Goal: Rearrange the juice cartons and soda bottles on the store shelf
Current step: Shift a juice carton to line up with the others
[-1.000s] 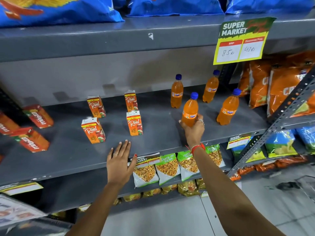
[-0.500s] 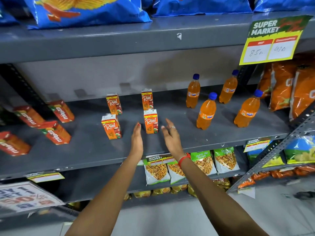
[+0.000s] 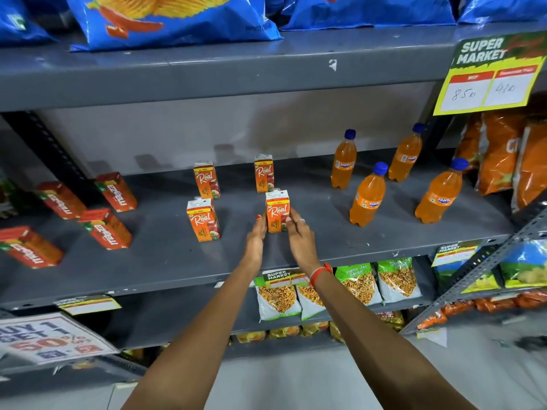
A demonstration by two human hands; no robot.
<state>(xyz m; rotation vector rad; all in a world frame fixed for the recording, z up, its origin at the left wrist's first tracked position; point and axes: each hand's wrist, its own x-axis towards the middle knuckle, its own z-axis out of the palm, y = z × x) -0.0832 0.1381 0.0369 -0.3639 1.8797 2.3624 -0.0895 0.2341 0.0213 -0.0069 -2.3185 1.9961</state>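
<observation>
Fingers [image 3: 291,221] of both your hands pinch the front juice carton [image 3: 277,211] near the shelf [image 3: 165,261] front edge; light, stiff, grip its flat sides.

I have both arms stretched forward and up, converging toward the middle. My left hand [image 3: 257,238] stands edge-on with fingers straight, pressed to one side of a carton [image 3: 277,211]; my right hand [image 3: 299,236], ringed, red band at the wrist, presses the other.

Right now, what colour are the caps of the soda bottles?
Blue, on all four soda bottles; the head view shows it clearly.
</observation>
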